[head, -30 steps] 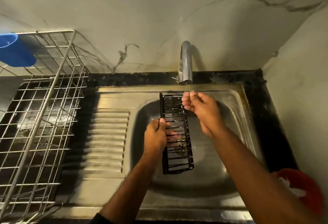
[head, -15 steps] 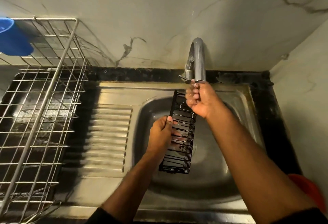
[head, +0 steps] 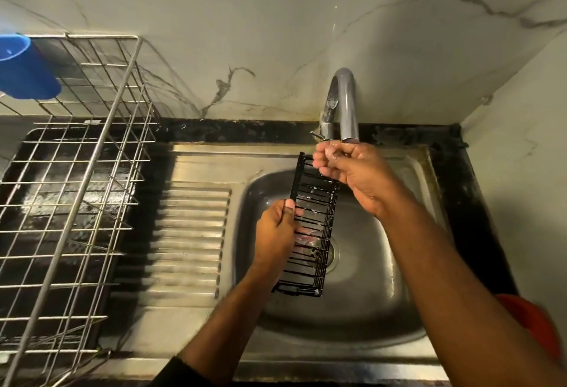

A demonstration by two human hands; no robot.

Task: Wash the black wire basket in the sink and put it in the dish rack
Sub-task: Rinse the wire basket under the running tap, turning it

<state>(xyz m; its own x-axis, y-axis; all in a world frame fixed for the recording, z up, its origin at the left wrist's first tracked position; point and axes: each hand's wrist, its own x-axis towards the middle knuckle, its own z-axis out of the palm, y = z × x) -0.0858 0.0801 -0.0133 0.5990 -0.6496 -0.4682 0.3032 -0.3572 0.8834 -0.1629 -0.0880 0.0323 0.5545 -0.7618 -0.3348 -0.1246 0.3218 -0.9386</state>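
The black wire basket (head: 313, 233) is long and narrow and is held tilted over the steel sink (head: 368, 310), its far end up near the faucet spout (head: 348, 104). My left hand (head: 276, 233) grips its left long side near the middle. My right hand (head: 352, 171) is wet and curled around the basket's far right corner, directly under the spout. That corner is hidden by the fingers. The metal dish rack (head: 76, 171) stands at the left of the sink on a dark tray.
A ribbed steel drainboard (head: 190, 233) lies between the sink bowl and the rack. A blue cup (head: 21, 70) hangs at the rack's far left corner. A red object (head: 534, 325) sits at the right counter edge. Marble walls close in behind and on the right.
The basket has tilted so its far end leans right toward the spout. My right hand rose from the basket's top edge to just under the spout. My left hand kept its grip.
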